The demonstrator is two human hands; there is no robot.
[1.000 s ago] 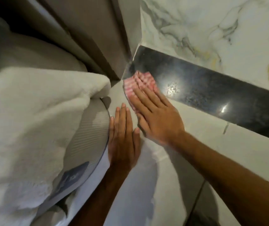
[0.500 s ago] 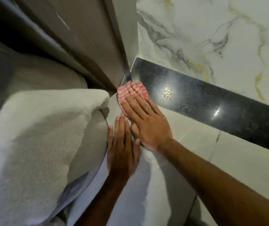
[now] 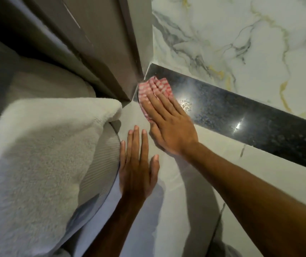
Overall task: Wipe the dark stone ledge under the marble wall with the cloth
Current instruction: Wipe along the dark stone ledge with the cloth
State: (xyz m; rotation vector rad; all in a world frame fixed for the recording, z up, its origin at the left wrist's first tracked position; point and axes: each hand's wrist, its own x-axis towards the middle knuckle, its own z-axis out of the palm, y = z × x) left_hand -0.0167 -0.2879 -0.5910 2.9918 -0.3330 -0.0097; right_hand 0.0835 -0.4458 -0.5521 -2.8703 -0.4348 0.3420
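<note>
A person's two bare hands rest on pale stone surfaces, seen from above. The right hand (image 3: 169, 125) lies flat with its fingers stretched out and together, pressing a red-and-white checked cloth (image 3: 154, 89) down rather than gripping it. The cloth bunches out beyond the fingertips and sits on the near end of the dark stone ledge (image 3: 250, 117), a glossy black speckled strip that runs away to the right of that hand, with bright spots of reflected light just beside the knuckles. Above the ledge, past the right hand, rises the marble wall (image 3: 241, 38), white with grey and gold veins. The left hand (image 3: 137, 167) lies open, palm down with fingers spread slightly, on the light surface just beside and nearer than the right hand, holding nothing. To the left of the left hand, a thick white towel (image 3: 40, 154) is draped over a rounded ribbed object, whose edge touches the little finger side.
</note>
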